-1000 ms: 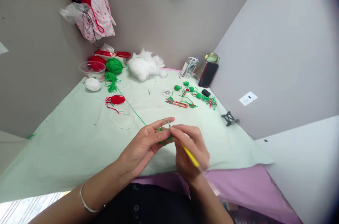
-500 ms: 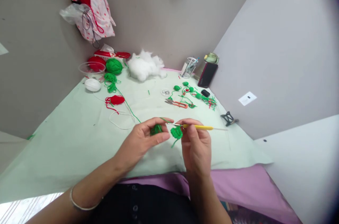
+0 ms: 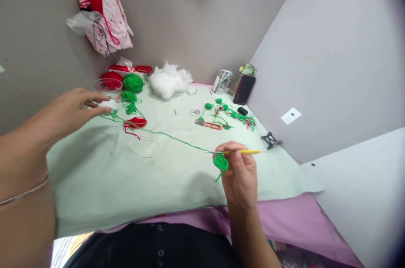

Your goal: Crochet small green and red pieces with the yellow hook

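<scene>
My right hand pinches a yellow-handled crochet hook held level, with a small green crocheted piece hanging under its thumb. A taut green yarn strand runs from that piece across the pale green cloth to my left hand. My left hand is stretched far out to the left, fingers pinched on the strand beside a white ball. The strand leads on to a green yarn ball at the back.
At the back stand a clear bowl, red yarn, white stuffing, a clear cup and a dark phone. Red-handled scissors, small green crocheted bits and a red piece lie mid-cloth. A dotted bag hangs on the wall.
My left hand let go of the work and swept out to the far left, drawing the green yarn taut. My right hand turned the hook level and keeps the green piece.
</scene>
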`<action>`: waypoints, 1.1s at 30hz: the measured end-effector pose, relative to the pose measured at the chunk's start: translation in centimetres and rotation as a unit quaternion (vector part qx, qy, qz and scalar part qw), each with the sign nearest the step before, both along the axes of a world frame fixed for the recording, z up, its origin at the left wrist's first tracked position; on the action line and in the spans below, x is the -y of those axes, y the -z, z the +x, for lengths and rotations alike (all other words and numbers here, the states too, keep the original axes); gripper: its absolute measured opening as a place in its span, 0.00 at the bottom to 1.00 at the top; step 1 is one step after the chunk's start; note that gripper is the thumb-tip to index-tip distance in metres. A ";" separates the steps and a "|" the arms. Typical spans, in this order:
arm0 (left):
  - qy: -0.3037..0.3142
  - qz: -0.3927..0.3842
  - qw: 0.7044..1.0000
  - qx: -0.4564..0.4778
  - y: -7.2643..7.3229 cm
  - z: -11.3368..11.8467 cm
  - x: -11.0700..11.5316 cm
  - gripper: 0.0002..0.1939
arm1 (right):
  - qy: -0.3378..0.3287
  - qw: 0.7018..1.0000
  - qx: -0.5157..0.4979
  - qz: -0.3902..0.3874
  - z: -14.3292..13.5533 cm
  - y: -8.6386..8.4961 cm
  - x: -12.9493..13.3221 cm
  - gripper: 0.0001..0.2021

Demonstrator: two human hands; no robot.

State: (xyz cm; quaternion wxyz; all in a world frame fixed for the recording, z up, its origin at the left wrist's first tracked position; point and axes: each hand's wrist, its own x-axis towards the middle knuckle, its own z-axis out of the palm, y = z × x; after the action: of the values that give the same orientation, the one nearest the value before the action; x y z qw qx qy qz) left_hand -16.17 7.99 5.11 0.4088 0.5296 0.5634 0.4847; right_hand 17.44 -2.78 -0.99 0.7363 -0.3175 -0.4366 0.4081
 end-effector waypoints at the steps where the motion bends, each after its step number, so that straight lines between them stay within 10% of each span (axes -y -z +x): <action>1: -0.037 0.021 0.994 -0.100 0.1 0.2 0.1 0.11 | 0.004 1.000 0.012 0.004 -0.2 0.0 0.0 0.07; 5: 0.073 0.129 0.979 -0.142 0.7 4.2 3.5 0.12 | 0.016 0.997 0.068 0.033 -0.6 0.3 0.2 0.06; 10: 0.355 -0.020 0.906 0.228 1.9 12.1 8.4 0.28 | 0.018 0.990 0.122 0.066 -1.0 0.9 0.6 0.08; 16: 0.239 -0.012 0.854 0.462 2.1 16.9 7.6 0.29 | 0.028 0.977 0.165 0.131 -2.0 1.2 1.0 0.10; 22: 0.200 0.212 0.953 0.084 4.5 16.5 7.6 0.25 | 0.108 0.965 0.195 0.142 -1.8 1.2 0.9 0.10; 33: 0.247 -0.117 0.889 0.367 4.4 17.1 9.5 0.25 | 0.118 0.950 0.233 0.169 -1.7 1.6 0.8 0.13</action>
State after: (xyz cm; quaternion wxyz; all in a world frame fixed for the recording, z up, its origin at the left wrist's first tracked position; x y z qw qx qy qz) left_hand 0.94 -1.52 0.71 0.7521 0.3843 0.2770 0.4582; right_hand 15.73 -3.58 -2.57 0.7000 -0.3241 -0.6176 0.1531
